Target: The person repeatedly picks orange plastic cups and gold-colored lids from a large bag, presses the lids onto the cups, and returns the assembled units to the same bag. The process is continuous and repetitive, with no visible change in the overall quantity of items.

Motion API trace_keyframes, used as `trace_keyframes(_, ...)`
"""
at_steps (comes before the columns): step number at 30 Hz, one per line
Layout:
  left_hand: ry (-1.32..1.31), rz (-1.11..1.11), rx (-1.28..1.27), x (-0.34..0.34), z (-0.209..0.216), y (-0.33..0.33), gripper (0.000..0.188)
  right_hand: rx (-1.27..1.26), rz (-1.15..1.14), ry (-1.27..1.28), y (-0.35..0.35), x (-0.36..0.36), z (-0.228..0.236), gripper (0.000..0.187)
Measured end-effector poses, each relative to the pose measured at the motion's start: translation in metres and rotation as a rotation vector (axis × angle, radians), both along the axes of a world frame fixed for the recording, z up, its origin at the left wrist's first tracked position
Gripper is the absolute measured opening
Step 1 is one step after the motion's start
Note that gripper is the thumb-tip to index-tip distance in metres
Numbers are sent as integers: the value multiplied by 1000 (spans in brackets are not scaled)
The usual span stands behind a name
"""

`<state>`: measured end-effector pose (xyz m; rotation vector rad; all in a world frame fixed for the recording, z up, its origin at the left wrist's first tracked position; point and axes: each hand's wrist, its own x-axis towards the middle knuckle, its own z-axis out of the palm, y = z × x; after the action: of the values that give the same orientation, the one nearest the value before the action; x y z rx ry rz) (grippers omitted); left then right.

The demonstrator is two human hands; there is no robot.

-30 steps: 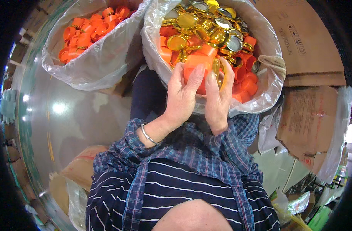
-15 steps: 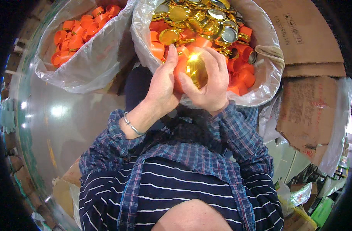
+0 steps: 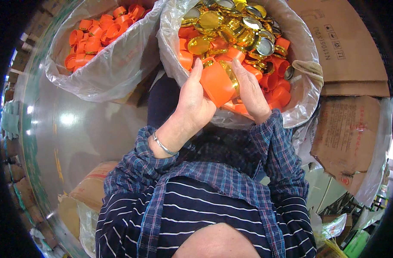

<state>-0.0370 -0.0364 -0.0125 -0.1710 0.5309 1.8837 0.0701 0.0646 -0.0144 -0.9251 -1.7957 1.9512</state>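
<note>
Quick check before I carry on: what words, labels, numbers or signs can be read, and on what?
Upper-right cardboard sheet: a dark printed code, not copied out here, beside boxed symbols.
Lower-right cardboard piece: rows of print and red marks, too small and blurred to read.
Lower-left cardboard box: faint reddish marks, unreadable.
Orange piece in the left hand: no lettering visible.

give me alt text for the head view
A person's left hand holds an orange piece, right hand at its gold disc, over a plastic-lined container of orange pieces and gold discs; a second container stands left.
</note>
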Motion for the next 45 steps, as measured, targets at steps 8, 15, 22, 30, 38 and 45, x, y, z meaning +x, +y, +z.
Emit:
trace_keyframes(8, 0, 11, 5, 3, 2, -3, 39, -7, -46, -34, -2, 2, 6, 59)
trace_keyframes(15, 544, 144, 169, -82, 41, -19, 49, 366, 95, -107, 54, 37, 19, 58)
trace_keyframes(22, 1423, 815, -274, -231, 67, -68, 33, 675, 711, -1081, 130, 81, -63, 89)
trace_keyframes(30, 1058, 63, -118, -83, -14, -42, 24, 675, 1142, -1341, 123, 79, -121, 85)
trace_keyframes(38, 1053, -63, -158, -61, -10, -15, 18, 517, 526, -975, 159, 69, -43, 73)
trace_keyframes(45, 1272, -159, -65, -14, -10, 36, 33, 60, 124, 200, 95, 1, 12, 42)
